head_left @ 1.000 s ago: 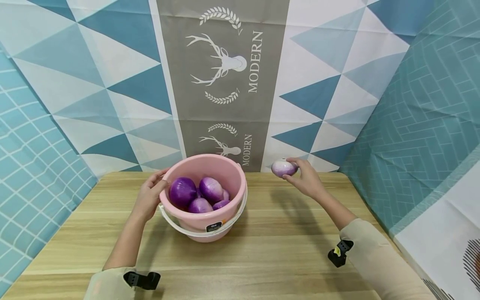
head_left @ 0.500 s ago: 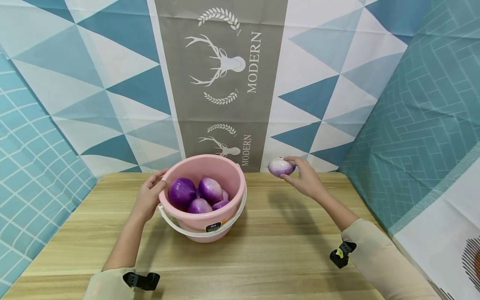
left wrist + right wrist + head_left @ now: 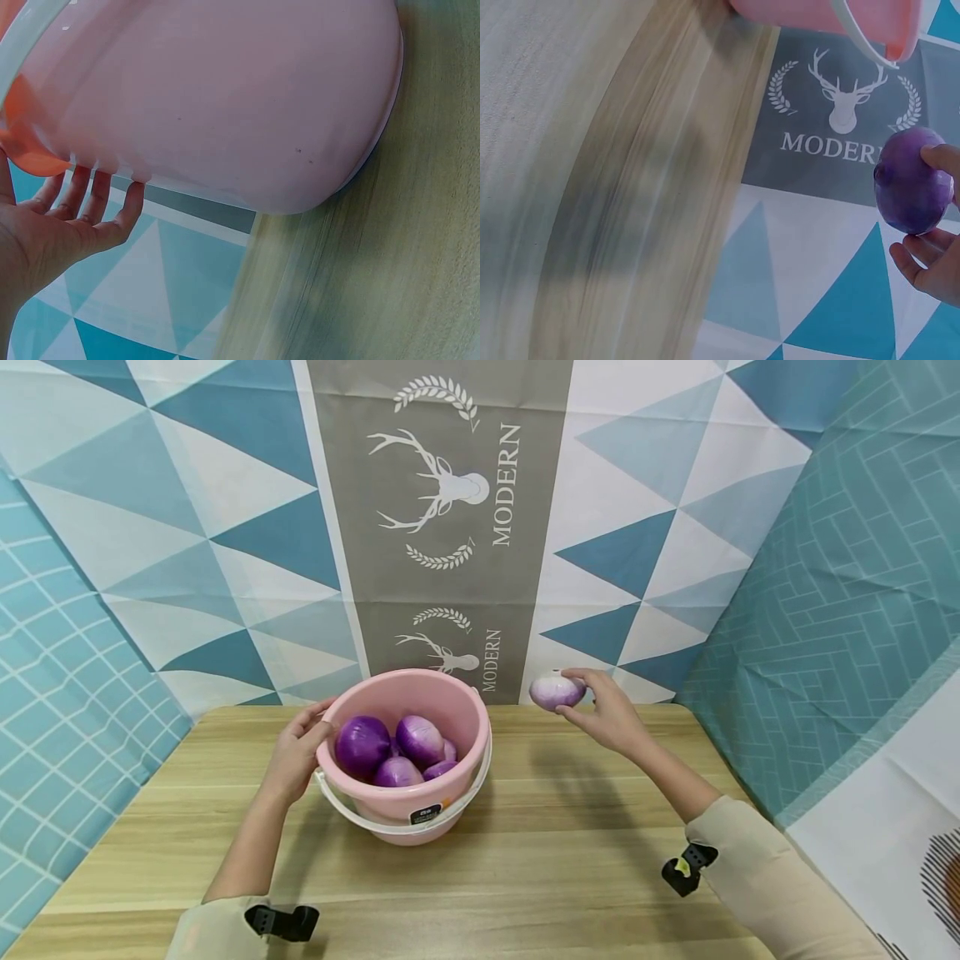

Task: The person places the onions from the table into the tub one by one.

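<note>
A purple-and-white onion is pinched between the thumb and fingers of my right hand, raised above the table's back right. In the right wrist view that onion looks evenly purple. Left of it stands a pink bucket, holding several purple onions. My left hand holds the bucket's left rim. In the left wrist view, the left hand's fingertips touch the bucket's outer side; its thumb is hard to make out there.
The bucket's white handle hangs down at its front, over a black label. Patterned sheets rise behind the wooden table. A white surface with a striped print lies at the far right.
My right hand has shifted slightly left and a little up with the onion, closer to the bucket. The left hand stays at the rim, and the bucket remains in place.
</note>
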### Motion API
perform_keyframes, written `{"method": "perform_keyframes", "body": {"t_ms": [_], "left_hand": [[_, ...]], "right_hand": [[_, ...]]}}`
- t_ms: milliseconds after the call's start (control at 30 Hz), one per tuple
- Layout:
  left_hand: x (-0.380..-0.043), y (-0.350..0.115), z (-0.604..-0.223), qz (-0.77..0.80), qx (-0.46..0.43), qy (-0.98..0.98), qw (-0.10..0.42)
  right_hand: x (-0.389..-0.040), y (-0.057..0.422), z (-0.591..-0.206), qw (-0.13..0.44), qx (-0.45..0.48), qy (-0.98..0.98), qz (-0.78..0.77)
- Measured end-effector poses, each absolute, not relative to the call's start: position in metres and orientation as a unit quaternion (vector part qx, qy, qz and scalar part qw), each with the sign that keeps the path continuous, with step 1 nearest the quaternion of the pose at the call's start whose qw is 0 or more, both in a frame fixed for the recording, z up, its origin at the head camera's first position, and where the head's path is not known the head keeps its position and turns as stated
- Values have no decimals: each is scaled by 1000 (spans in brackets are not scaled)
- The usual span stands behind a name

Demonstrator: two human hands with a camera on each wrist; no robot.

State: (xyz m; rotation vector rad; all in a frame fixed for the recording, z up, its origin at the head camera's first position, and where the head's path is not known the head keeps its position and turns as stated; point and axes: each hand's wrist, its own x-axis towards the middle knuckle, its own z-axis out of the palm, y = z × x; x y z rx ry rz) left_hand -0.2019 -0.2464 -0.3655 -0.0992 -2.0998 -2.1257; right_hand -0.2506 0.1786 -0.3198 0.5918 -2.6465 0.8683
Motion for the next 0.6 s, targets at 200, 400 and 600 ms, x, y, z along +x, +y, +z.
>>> {"method": "perform_keyframes", "body": {"t_ms": [200, 400, 600], "left_hand": [[-202, -246, -366, -711, -33, -698, 76], [-201, -246, -365, -704, -30, -706, 73], [-201, -246, -365, -708, -28, -702, 71]], "right_hand": [[-247, 174, -314, 141, 209, -918, 305], [-244, 168, -310, 139, 218, -916, 307], [-243, 163, -306, 155, 235, -911, 302]]}}
